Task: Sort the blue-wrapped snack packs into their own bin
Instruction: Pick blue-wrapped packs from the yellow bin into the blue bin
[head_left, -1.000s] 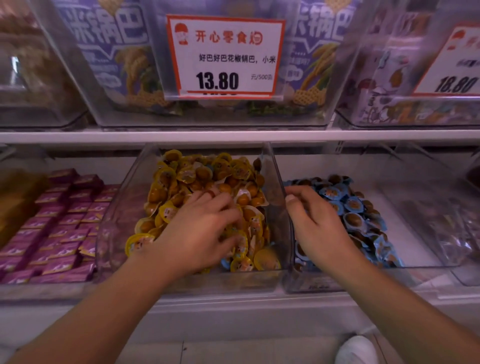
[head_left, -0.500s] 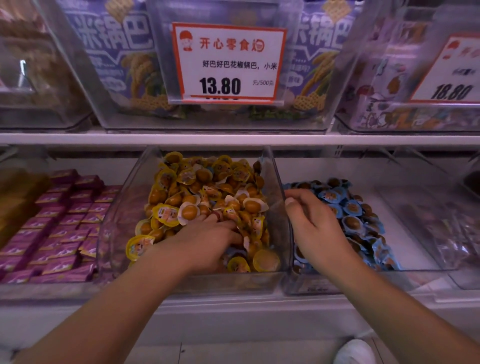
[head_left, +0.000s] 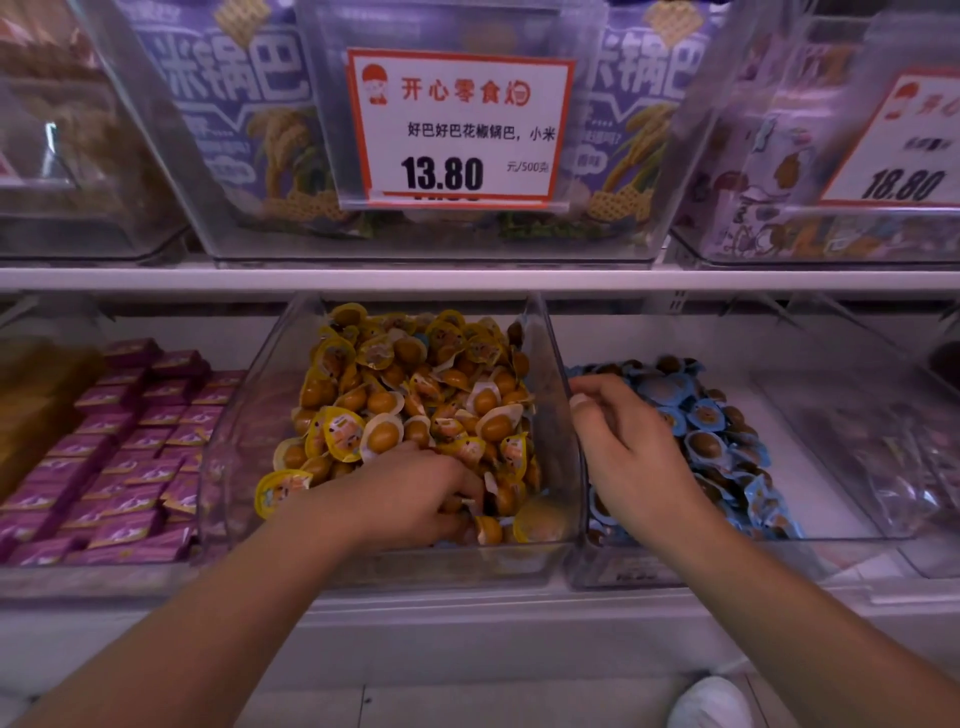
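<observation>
The middle clear bin (head_left: 244, 431) holds a heap of yellow-wrapped snack packs (head_left: 415, 384). My left hand (head_left: 415, 499) is dug into the packs at that bin's front, fingers curled down among them; what they hold is hidden. Blue-wrapped snack packs (head_left: 711, 421) lie in the clear bin to the right (head_left: 826, 467). My right hand (head_left: 628, 457) hovers over the left side of the blue pile, close to the wall between the two bins. Its fingers are loosely curled and nothing shows between them.
Purple wrapped bars (head_left: 119, 447) fill the bin on the left. Another clear bin (head_left: 904, 457) stands at the far right. A shelf (head_left: 467, 278) above carries large bins with price cards (head_left: 457, 130). A white shoe (head_left: 711, 701) shows on the floor below.
My left hand moved from the top of the yellow heap down to the bin's front and dug in. My right hand's fingers curled in.
</observation>
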